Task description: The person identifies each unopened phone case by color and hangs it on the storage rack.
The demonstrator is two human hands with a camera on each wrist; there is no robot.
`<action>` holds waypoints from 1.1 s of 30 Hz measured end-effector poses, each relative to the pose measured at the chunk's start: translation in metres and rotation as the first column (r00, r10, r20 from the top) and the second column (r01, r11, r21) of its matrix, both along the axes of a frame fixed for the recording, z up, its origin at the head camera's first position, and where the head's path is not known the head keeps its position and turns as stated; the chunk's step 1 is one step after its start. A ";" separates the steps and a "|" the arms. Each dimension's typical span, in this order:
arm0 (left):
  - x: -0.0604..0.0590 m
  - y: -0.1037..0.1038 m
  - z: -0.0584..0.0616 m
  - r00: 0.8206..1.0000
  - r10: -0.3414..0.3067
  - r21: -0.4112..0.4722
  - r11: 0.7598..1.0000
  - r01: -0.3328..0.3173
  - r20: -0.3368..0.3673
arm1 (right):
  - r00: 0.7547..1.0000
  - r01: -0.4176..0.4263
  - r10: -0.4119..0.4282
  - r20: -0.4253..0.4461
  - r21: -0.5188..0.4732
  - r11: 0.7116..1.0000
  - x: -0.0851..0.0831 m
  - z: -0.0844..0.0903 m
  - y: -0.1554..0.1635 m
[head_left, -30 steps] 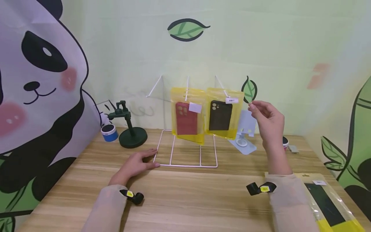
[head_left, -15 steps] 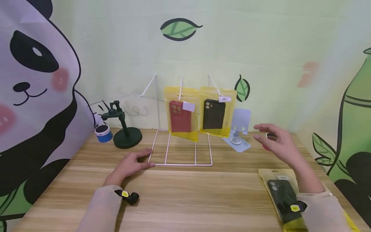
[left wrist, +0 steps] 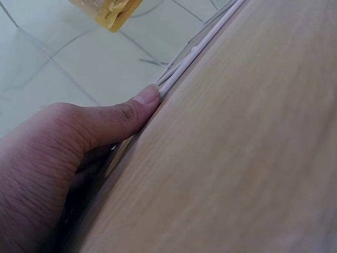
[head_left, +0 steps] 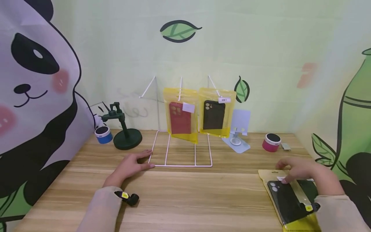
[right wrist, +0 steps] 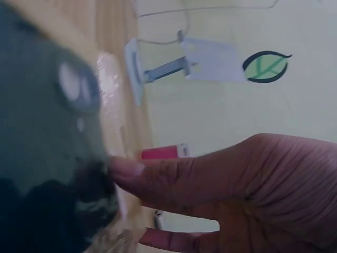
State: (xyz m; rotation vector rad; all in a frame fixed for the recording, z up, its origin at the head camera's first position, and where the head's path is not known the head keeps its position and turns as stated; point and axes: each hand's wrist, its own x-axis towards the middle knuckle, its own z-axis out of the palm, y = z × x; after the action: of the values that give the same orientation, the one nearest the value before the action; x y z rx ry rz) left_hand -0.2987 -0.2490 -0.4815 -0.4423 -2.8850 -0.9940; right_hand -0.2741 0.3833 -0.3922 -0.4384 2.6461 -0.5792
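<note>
Wooden table (head_left: 188, 193) bears rack (head_left: 181, 154), 2 speakers (head_left: 271, 142).

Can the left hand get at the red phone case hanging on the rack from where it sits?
Probably yes. The left hand rests at the front corner of the white wire rack, and nothing stands between it and the red phone case hanging above and behind.

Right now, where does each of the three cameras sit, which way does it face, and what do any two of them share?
Head: worn on the head, faces forward and down at the table and white wire rack; both forearms, left hand and right hand show.
Left wrist: low along the table; thumb against the rack's wire.
Right wrist: beside the right hand touching the packaged black phone case; fingers show.
Shared: head and right wrist both see the light blue phone stand.
</note>
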 end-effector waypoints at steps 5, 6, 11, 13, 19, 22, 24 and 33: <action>-0.001 -0.001 -0.001 1.000 0.005 0.001 1.000 -0.005 -0.003 | 1.000 0.009 -0.008 -0.011 0.058 0.998 -0.003 -0.005 0.001; -0.001 -0.001 -0.001 1.000 0.004 0.001 1.000 -0.004 -0.004 | 1.000 0.009 -0.008 -0.010 0.058 0.998 -0.004 -0.006 0.001; -0.001 -0.001 -0.002 1.000 0.007 0.000 1.000 -0.007 0.000 | 1.000 0.017 -0.018 0.025 0.047 0.999 -0.004 -0.008 0.001; -0.001 -0.002 -0.002 1.000 0.011 -0.004 1.000 -0.011 0.004 | 0.999 0.021 -0.022 0.043 0.024 1.000 -0.003 -0.007 -0.001; 0.000 -0.001 0.000 1.000 0.000 -0.002 1.000 0.000 -0.001 | 1.000 0.003 -0.003 -0.012 -0.026 1.000 0.000 -0.003 -0.004; 0.000 0.000 0.001 1.000 -0.002 0.006 1.000 0.002 -0.002 | 0.994 -0.028 0.021 -0.105 -0.063 0.998 -0.001 -0.001 -0.006; 0.000 0.000 0.000 1.000 -0.002 0.003 1.000 0.002 -0.005 | 0.989 -0.038 0.023 -0.147 -0.096 0.995 -0.001 0.000 -0.009; 0.000 0.000 0.000 1.000 -0.002 0.000 1.000 0.002 0.008 | 0.972 -0.056 0.002 -0.234 -0.225 0.973 0.000 0.010 -0.023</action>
State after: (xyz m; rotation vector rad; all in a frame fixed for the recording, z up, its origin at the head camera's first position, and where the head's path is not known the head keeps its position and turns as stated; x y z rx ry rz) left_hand -0.2990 -0.2494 -0.4815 -0.4420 -2.8917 -0.9990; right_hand -0.2736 0.3599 -0.3823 -0.6489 2.7966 -0.8799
